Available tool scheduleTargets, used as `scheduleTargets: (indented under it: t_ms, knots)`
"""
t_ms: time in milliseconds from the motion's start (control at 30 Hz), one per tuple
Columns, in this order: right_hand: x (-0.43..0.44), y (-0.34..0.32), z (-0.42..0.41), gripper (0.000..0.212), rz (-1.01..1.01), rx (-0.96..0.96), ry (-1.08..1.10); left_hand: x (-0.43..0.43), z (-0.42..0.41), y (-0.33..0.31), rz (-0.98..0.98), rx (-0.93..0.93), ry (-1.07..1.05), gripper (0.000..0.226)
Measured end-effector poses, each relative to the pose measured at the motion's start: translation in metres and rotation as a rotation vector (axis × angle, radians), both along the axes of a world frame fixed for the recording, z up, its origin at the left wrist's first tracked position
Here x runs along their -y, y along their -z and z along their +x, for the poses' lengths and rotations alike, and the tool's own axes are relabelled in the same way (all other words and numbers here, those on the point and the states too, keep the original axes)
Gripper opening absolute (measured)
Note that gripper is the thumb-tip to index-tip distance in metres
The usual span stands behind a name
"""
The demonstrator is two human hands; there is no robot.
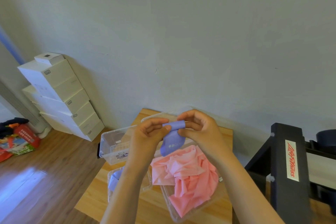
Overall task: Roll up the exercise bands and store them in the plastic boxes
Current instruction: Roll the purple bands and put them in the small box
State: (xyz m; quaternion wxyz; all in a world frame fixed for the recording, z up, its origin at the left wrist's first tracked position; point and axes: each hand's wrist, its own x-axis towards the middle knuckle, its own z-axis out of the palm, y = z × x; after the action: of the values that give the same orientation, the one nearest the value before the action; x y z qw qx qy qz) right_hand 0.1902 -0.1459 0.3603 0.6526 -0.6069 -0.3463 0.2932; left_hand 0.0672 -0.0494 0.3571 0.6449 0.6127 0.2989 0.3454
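Head view: two bare hands meet above a wooden table (145, 205), both forearms reaching in from the bottom edge. One purple exercise band (172, 143) is in them, held in the air over the table. Its upper end is wound into a small roll between the hands, and its loose tail hangs down with pale print on it too small to read. The left hand (147, 132) has its fingers curled, with thumb and fingertips pinching the roll's left end. The right hand (198, 129) mirrors it, fingers bent and thumb pressed on the right end. Three clear plastic boxes show plainly. The large box (174, 211) at the front right holds a crumpled heap of pink bands (187, 174), whose number cannot be told. The small box (111, 187) at the front left holds one lilac band (114, 180), half covered by the left forearm. The far left box (111, 143) sits at the table's edge. The rim of a fourth box (156, 115) peeks out behind the hands, mostly hidden. On the floor by the wall leans a stack of white cartons (60, 92), and a red bag (20, 142) is cut off at the left edge. One black frame (289, 160) stands to the right
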Motion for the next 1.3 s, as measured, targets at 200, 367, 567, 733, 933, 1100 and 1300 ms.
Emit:
scheduleTargets:
  t_ms: [200,367,567,733,933,1100,1300]
  knots:
    - [-0.002,0.002,-0.002,0.021,-0.046,-0.114,-0.016,-0.005,-0.004,0.004,0.071,-0.012,0.002,0.023]
    - [-0.004,0.0,-0.004,0.016,-0.051,-0.07,0.02,-0.005,-0.004,0.007,0.035,0.0,0.011,0.022]
    - [-0.004,-0.002,-0.005,0.016,-0.001,-0.062,0.09,-0.004,-0.001,0.009,-0.029,-0.054,-0.027,0.028]
    - [-0.004,-0.003,-0.001,0.011,0.0,-0.13,0.09,-0.003,-0.001,0.007,-0.07,-0.08,-0.049,0.015]
    - [-0.004,-0.003,0.002,0.006,0.004,-0.148,0.084,-0.002,-0.002,0.002,-0.02,-0.086,-0.013,0.014]
    - [-0.004,-0.005,0.002,0.007,0.001,-0.13,0.085,0.001,0.002,0.001,-0.037,-0.069,0.003,0.013]
    - [-0.003,-0.005,0.001,0.008,0.02,-0.11,0.11,0.004,0.001,0.001,-0.077,-0.043,0.019,0.016]
